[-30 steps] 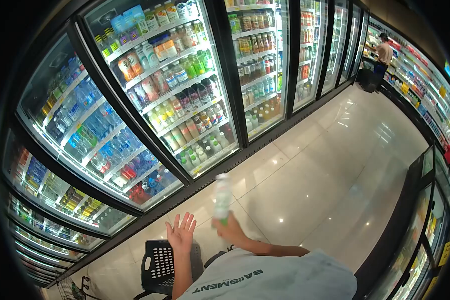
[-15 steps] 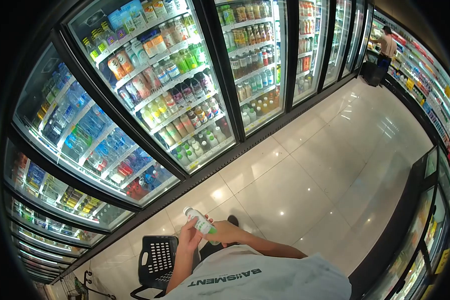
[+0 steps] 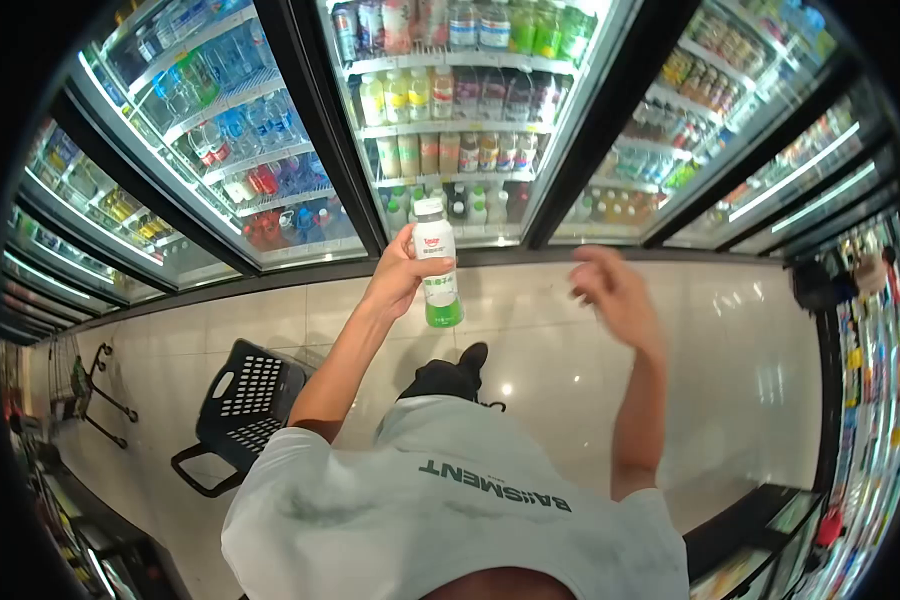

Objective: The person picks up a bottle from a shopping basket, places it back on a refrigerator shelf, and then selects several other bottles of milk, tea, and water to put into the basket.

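A white bottle (image 3: 437, 240) with a green base and a white cap stands upright in my left hand (image 3: 400, 272), its thumb across the label. To the right, my right hand (image 3: 610, 295) is raised in the air, smeared by motion, and touches nothing; how its fingers are set is not clear. Beyond both hands is a lit glass-door fridge (image 3: 455, 128) with rows of drinks. A black basket (image 3: 240, 405) with a handle rests at the lower left.
More glass-door fridges (image 3: 235, 130) line the front on both sides. A shopping cart (image 3: 85, 385) stands at the far left. Tiled floor (image 3: 540, 350) lies below my hands. Lit shelves (image 3: 875, 390) and a dark shape (image 3: 825, 280) are at the right.
The view has turned toward the fridge. My right hand has come off the bottle and moved out to the right. My left hand now holds the bottle upright, farther forward.
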`<state>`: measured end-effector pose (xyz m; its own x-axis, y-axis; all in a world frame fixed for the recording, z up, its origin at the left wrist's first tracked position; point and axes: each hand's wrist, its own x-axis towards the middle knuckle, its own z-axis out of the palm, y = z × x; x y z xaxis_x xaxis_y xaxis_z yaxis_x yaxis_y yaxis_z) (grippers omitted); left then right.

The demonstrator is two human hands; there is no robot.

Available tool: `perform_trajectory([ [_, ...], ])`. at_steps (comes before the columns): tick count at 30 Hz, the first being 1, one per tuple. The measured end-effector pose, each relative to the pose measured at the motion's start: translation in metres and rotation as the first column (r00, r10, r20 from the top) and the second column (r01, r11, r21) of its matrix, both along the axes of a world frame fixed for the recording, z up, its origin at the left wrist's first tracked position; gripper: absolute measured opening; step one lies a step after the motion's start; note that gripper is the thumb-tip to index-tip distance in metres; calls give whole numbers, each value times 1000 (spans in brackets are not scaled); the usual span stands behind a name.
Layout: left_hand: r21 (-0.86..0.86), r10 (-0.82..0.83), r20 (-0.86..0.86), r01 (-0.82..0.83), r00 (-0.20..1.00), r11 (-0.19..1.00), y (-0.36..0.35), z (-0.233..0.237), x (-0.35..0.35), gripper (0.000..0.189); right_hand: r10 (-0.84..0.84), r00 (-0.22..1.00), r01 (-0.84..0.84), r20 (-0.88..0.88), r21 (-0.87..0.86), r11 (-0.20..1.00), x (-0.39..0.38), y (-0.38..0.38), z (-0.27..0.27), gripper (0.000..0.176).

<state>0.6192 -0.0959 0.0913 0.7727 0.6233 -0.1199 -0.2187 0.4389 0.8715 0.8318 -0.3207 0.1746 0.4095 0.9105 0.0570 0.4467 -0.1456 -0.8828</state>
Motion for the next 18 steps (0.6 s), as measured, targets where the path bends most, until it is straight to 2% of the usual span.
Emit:
perform_trajectory([
  [1, 11, 11, 47, -11, 999, 1000, 11, 9, 16, 63, -64, 990, 39, 125, 189, 981, 41, 16, 17, 32],
  [3, -32, -1, 79, 4, 997, 999, 23, 31, 38, 64, -289, 883, 246, 369, 161, 956, 107, 53, 75, 48],
  [4, -50, -29, 109, 35, 994, 998, 33, 40, 48, 65, -391, 796, 290, 462, 275, 917, 145, 78, 94, 56],
  [7, -57, -16, 133, 24, 991, 998, 48, 41, 77, 64, -586, 713, 359, 386, 517, 777, 264, 150, 129, 74],
  [9, -32, 1, 94, 2, 996, 999, 52, 30, 91, 62, -627, 614, 481, 480, 402, 779, 311, 179, 146, 84],
  [10, -50, 18, 64, -15, 998, 999, 53, 22, 95, 62, -677, 505, 516, 535, 441, 734, 316, 192, 144, 84],
  [11, -34, 11, 53, -9, 999, 999, 56, 13, 99, 63, -677, 476, 602, 561, 353, 716, 317, 205, 145, 81],
  [12, -42, 29, 25, -28, 999, 999, 55, 6, 100, 62, -667, 502, 505, 550, 440, 743, 345, 223, 127, 80],
  [13, -56, 37, 14, -36, 999, 998, 54, -4, 100, 59, -657, 507, 530, 558, 399, 748, 342, 231, 123, 78],
  [15, -99, 43, -18, -45, 999, 994, 46, -14, 96, 51, -723, 419, 534, 549, 496, 685, 337, 240, 114, 72],
  [17, -134, 52, -49, -58, 997, 989, 40, -29, 88, 44, -696, 538, 592, 476, 374, 714, 331, 240, 116, 69],
  [18, -116, 80, -72, -88, 994, 989, 36, -35, 85, 45, -694, 546, 596, 469, 364, 715, 335, 241, 113, 71],
])
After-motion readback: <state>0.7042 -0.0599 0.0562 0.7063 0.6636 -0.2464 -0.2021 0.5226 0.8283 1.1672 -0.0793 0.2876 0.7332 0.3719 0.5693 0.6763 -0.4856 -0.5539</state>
